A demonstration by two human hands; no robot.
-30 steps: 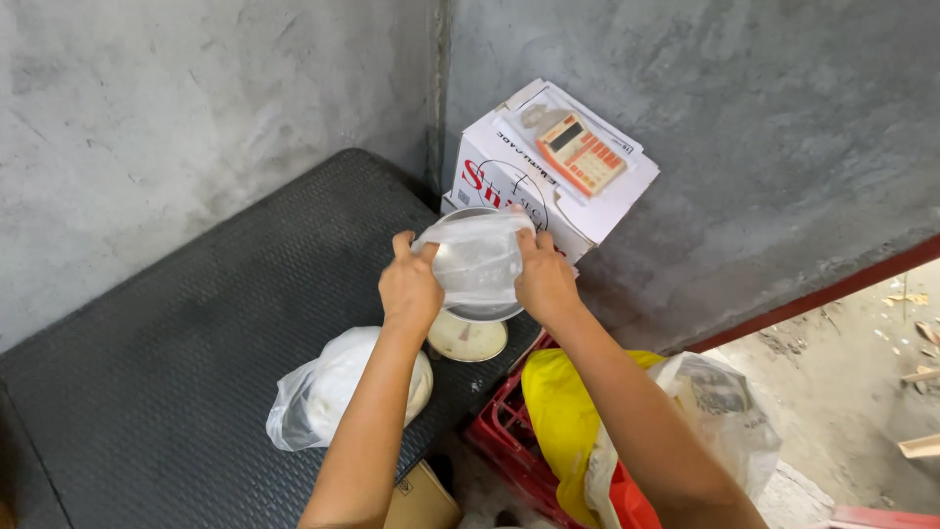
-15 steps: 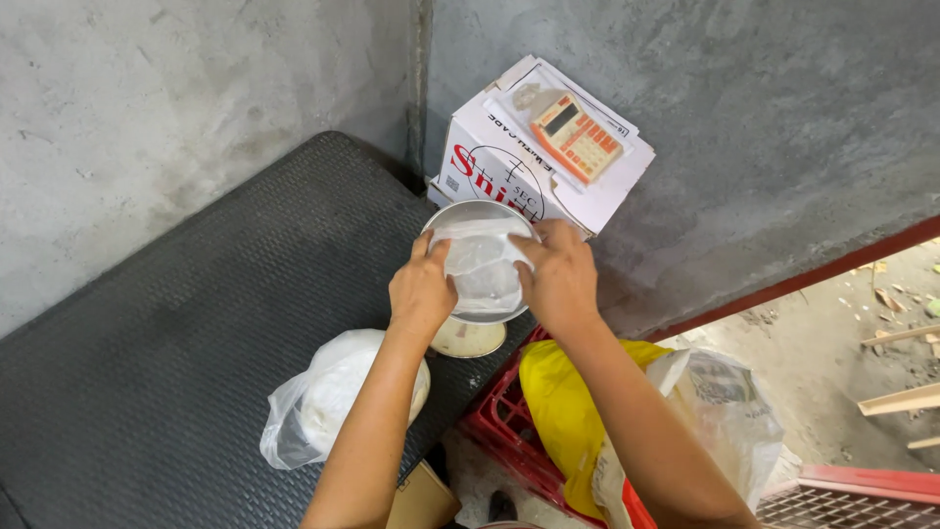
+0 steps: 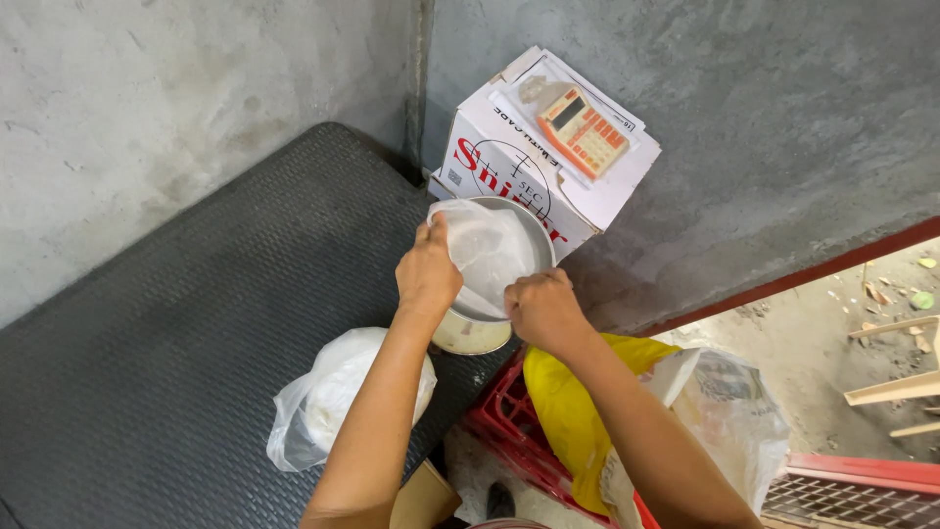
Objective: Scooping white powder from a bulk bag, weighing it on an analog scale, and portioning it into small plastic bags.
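- The left hand (image 3: 427,277) pinches the near-left edge of a thin clear plastic bag (image 3: 487,250), fingers closed on the film at about nine o'clock of the bowl's mouth.
- The right hand (image 3: 544,309) is curled shut on the bag's edge at about five o'clock of that rim.
- The bag sits in the mouth of a round metal bowl (image 3: 534,245), which rests on the dark ribbed mat (image 3: 196,323), just in front of a white cardboard box (image 3: 519,162).
- The film looks spread over most of the opening; whether it is tucked all round the far rim I cannot tell, so the lining seems partly done.
- A pale calculator (image 3: 584,131) lies on the box, at twelve o'clock from the hands.
- A filled white bag (image 3: 333,397) lies at seven o'clock, a red crate (image 3: 514,426) with a yellow bag (image 3: 568,411) at five.
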